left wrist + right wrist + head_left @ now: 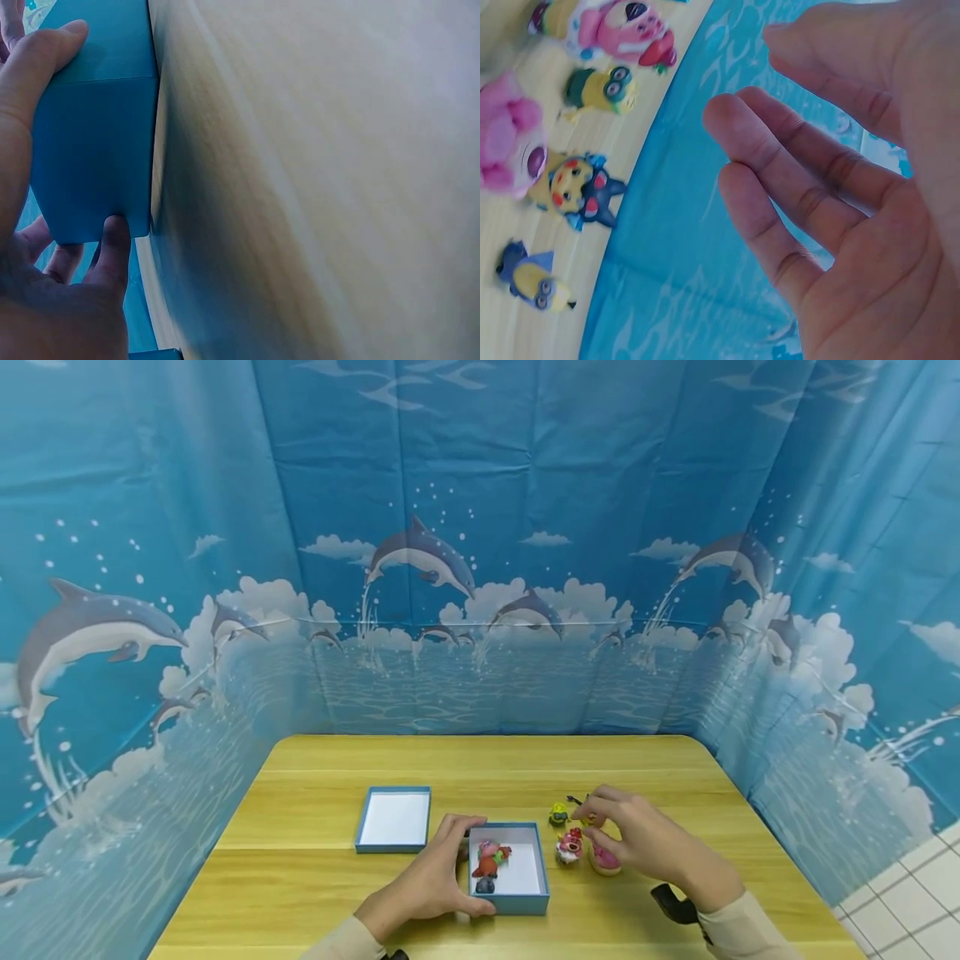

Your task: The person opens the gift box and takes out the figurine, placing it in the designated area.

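Observation:
My left hand (433, 878) grips the left side of an open blue box (513, 905), thumb at the near side and fingers at the far side. Several small toy figures (488, 865), reddish, pink and grey, lie along the left part of its white inside. Over a cluster of figurines hovers my right hand (648, 839), fingers loosely bent and apart, holding nothing. Below it are a pink bear figurine (510, 139), a yellow figurine in a dark eared hood (574, 189), a blue-and-yellow goggled figurine (536, 281), a green-and-yellow goggled one (604, 90) and a strawberry-topped pink bear (619, 30).
A shallow blue-rimmed lid (393, 848) with a white inside lies left of the box on the yellow wooden table (300, 902). A dolphin-print blue curtain (480, 685) hangs behind the table and along both sides.

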`<action>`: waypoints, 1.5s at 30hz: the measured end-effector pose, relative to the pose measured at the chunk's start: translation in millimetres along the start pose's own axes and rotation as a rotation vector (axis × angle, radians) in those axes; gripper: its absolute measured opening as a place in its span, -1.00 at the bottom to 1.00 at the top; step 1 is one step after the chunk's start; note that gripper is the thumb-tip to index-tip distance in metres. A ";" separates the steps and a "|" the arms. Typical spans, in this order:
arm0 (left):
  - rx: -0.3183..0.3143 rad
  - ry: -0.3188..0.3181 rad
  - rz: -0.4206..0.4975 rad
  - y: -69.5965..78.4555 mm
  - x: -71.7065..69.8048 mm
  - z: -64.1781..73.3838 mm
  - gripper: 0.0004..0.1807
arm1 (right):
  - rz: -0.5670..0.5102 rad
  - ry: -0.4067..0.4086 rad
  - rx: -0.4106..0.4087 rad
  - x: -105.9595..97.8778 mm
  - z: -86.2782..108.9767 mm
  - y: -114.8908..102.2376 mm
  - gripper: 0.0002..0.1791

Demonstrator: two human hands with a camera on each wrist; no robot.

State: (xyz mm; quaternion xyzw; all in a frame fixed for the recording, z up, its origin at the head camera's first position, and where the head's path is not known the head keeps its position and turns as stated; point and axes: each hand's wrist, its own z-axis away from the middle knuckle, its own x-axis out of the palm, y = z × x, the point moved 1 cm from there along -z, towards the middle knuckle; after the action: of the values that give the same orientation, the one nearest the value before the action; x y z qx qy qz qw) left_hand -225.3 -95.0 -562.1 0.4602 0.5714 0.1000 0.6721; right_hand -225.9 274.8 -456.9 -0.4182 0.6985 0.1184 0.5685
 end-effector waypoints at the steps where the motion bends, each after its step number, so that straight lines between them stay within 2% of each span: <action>1: 0.001 0.000 -0.002 0.0 0.3 0.1 0.41 | -0.005 0.000 -0.005 1.1 -0.9 -2.0 -0.69; 7: 0.008 0.000 0.006 0.2 0.2 0.6 0.41 | -0.034 -0.014 -0.040 9.3 -9.7 -14.1 -0.70; 15: 0.014 0.001 -0.015 0.7 -1.8 -1.6 0.41 | -0.057 -0.089 -0.012 20.3 -24.2 -29.7 -0.75; 20: 0.014 -0.005 -0.029 2.6 -2.9 -3.0 0.42 | -0.054 -0.135 -0.041 29.7 -35.0 -38.2 -0.74; 28: 0.011 -0.019 -0.027 3.8 -2.9 -3.1 0.41 | -0.092 -0.267 -0.036 43.6 -51.2 -48.2 -0.64; 33: 0.013 -0.013 -0.022 5.4 -5.5 -4.3 0.42 | -0.113 -0.330 -0.073 49.6 -62.3 -51.7 -0.58; 42: 0.026 -0.015 -0.017 6.6 -6.7 -3.3 0.40 | -0.220 -0.438 -0.059 61.1 -76.7 -50.1 -0.61; 45: 0.030 -0.016 -0.010 5.8 -4.9 -1.9 0.39 | -0.259 -0.468 -0.084 66.5 -80.2 -50.1 -0.65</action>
State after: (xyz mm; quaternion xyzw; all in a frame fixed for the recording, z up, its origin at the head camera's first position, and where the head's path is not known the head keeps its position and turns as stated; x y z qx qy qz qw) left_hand -226.2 -94.1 -554.4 0.4682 0.5697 0.0842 0.6702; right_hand -245.9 162.3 -474.6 -0.4883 0.4832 0.1670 0.7072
